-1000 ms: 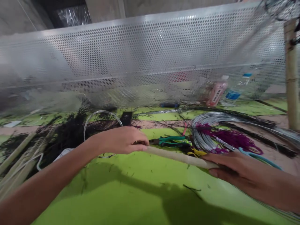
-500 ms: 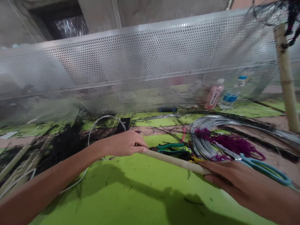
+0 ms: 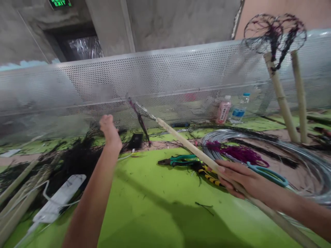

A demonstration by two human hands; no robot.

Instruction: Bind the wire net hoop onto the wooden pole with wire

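My right hand [image 3: 236, 179] is wrapped round a long pale bamboo stick [image 3: 188, 146] that slants up to the left, its far tip carrying thin wire and dark purple strands [image 3: 141, 119]. My left hand [image 3: 108, 127] is raised above the table left of that tip, fingers curled into a loose fist, smeared by motion. What it pinches, if anything, I cannot make out. Under the stick lie green-handled pliers [image 3: 181, 159] and a yellow-and-black tool [image 3: 209, 175] on the lime green table [image 3: 144, 213].
A perforated metal screen [image 3: 165, 86] runs behind the table. Coiled silver wire [image 3: 305, 162], purple fibres [image 3: 238, 153] and teal scissors [image 3: 269, 174] lie right. Two bottles [image 3: 231, 108] stand at the back. Upright bamboo poles [image 3: 281, 100] stand right; black feathery strands [image 3: 74, 155], a white power strip [image 3: 58, 201] and more bamboo lie left.
My left hand let go of the stick's end and rose up and left. My right hand tilted the stick so its tip lifted off the table. The view shifted upward.
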